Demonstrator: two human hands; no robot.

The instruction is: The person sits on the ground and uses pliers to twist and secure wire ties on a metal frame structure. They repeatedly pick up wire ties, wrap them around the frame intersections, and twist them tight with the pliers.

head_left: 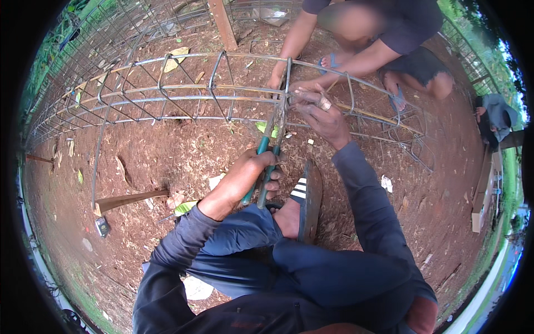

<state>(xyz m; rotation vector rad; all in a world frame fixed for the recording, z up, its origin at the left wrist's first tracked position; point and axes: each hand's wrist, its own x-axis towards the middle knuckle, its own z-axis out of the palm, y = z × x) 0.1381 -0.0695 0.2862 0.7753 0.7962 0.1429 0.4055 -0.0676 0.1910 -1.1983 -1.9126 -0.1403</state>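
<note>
My left hand (255, 175) is closed round the green handles of pincers (262, 146), whose jaws reach up to a stirrup (288, 78) on a long rebar cage (183, 86). At that same joint my right hand (327, 119) has its fingers curled and pressed together over the bars. What those fingers grip is hidden. Across the cage a co-worker squats, with one hand (275, 83) on the bars just left of the stirrup and the other (303, 89) close to my right fingertips.
A wooden stake (222, 25) stands behind the cage, and another piece of wood (130, 200) is at the left beside a tape measure (102, 226). My sandalled foot (303, 206) is below the cage. Another person (495, 119) sits far right near a board (483, 195).
</note>
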